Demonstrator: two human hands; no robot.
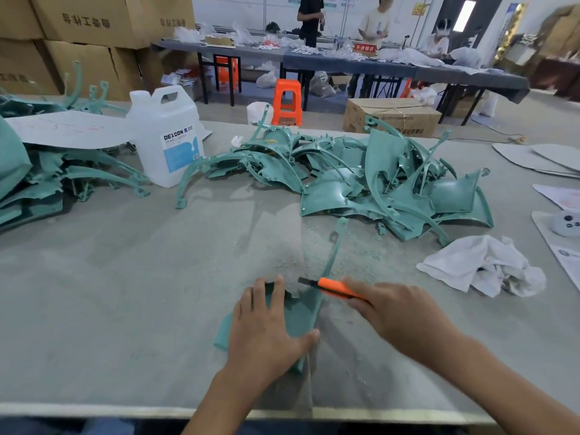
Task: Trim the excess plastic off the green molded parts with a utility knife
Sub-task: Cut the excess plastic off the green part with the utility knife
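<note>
Left hand [266,328] is flat on the green part [301,312] at the near middle of the tabletop [125,293]. That grip is wide open, with the fingers straight and spread to press the piece down and the thumb out along its right edge. Right hand [398,315] comes in from the right, its grip wrapped tight round the orange utility knife [332,288]. The dark blade points left, toward the notch in the part's far edge, though whether the tip touches the plastic I cannot tell. A thin curved arm of the part runs away from the hands through pale shavings [361,255] scattered on the surface. Beyond that lies the pile of green parts [376,183], tangled and overlapping. A crumpled white rag [480,265] sits just right of it. Off to the left stands a white jug [166,136], beside a second stack of green pieces [47,183] at the tabletop's left edge.
</note>
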